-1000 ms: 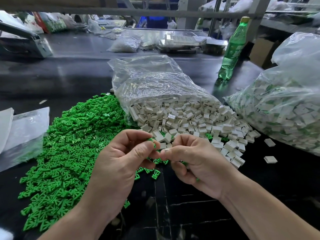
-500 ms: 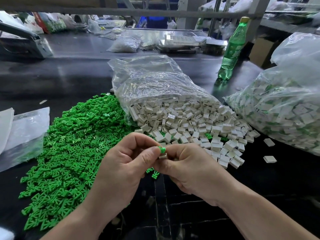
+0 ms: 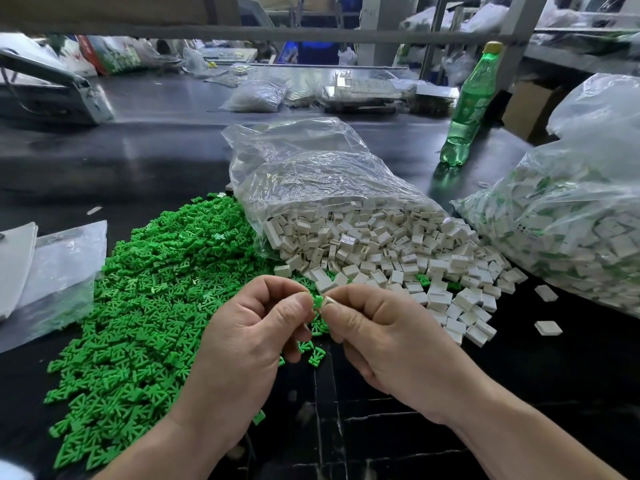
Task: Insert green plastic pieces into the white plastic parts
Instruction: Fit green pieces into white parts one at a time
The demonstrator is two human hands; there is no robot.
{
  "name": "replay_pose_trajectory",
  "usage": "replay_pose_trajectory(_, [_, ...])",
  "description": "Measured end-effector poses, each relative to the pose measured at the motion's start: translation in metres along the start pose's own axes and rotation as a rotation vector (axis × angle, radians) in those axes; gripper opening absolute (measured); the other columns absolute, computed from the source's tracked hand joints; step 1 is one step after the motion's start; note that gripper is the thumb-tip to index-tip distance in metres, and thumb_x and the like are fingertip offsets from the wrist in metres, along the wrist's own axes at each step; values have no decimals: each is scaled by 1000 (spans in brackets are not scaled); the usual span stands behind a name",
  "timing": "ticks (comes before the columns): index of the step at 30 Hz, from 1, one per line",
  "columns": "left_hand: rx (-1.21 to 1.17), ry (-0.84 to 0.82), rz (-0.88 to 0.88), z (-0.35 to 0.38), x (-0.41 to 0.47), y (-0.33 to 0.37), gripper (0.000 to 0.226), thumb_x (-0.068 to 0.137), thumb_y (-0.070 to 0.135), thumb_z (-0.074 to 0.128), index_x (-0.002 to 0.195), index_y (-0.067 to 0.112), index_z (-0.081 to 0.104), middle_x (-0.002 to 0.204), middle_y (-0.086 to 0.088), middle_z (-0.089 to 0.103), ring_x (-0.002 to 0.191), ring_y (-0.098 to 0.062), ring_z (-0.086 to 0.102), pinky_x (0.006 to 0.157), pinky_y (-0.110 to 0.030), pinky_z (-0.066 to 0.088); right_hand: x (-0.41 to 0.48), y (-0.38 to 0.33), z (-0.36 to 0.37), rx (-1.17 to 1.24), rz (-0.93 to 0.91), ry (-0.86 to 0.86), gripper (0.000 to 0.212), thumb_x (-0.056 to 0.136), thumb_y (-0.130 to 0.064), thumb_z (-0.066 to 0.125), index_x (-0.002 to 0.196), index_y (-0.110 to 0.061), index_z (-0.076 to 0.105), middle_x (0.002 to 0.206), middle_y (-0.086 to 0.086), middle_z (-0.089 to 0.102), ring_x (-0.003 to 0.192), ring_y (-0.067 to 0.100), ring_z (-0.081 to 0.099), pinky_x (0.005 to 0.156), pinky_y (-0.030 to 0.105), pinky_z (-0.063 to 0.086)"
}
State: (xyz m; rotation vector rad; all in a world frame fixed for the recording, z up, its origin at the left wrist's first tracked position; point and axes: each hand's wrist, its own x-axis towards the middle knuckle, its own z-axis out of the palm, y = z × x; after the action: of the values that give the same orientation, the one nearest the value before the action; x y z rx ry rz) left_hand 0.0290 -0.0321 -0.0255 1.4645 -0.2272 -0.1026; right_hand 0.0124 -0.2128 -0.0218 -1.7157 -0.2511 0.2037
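Since the last glimpse your hands have eased slightly apart, so the green piece (image 3: 316, 301) shows between them; your left hand (image 3: 242, 344) pinches it in curled fingers (image 3: 294, 313), your right hand (image 3: 384, 341) pinches the white part (image 3: 329, 301) touching it, above the table (image 3: 571, 375) near the green pile (image 3: 149, 306); whether it has entered the slot cannot be told; pushed in skewed, it could jam or spring from your pinch into the heap
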Motion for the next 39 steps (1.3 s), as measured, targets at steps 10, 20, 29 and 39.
replay_pose_trajectory(10, [52, -46, -19, 0, -2, 4, 18, 77, 36, 65, 82, 19, 70, 70, -6, 67, 61, -15, 60, 54, -22, 49, -1, 1, 0, -65, -45, 9, 24, 96, -49, 61, 94, -27, 72, 69, -4, 59, 48, 7, 46, 41, 20, 35])
replay_pose_trajectory(20, [168, -177, -73, -13, -1, 8, 13, 83, 33, 70, 82, 20, 72, 72, -4, 69, 63, -16, 64, 55, -23, 50, -5, -9, -2, -253, -5, -23, 19, 95, -49, 61, 93, -34, 72, 68, -11, 62, 50, 3, 47, 44, 22, 37])
replay_pose_trajectory(29, [188, -32, 50, -10, 0, 5, 60, 79, 78, 46, 95, 26, 73, 91, -3, 73, 87, -14, 70, 75, -26, 56, -8, -22, 8, -84, 104, -156, 20, 100, -35, 60, 86, -25, 69, 65, -10, 60, 47, 1, 47, 42, 15, 37])
replay_pose_trajectory(39, [-304, -207, -231, 15, -11, 15, 76, 81, 67, 47, 81, -3, 76, 98, -28, 72, 96, -39, 70, 76, -32, 59, -14, -31, 42, -282, -44, -179, 14, 98, -15, 63, 86, -18, 69, 65, -20, 54, 71, -8, 57, 68, 15, 48])
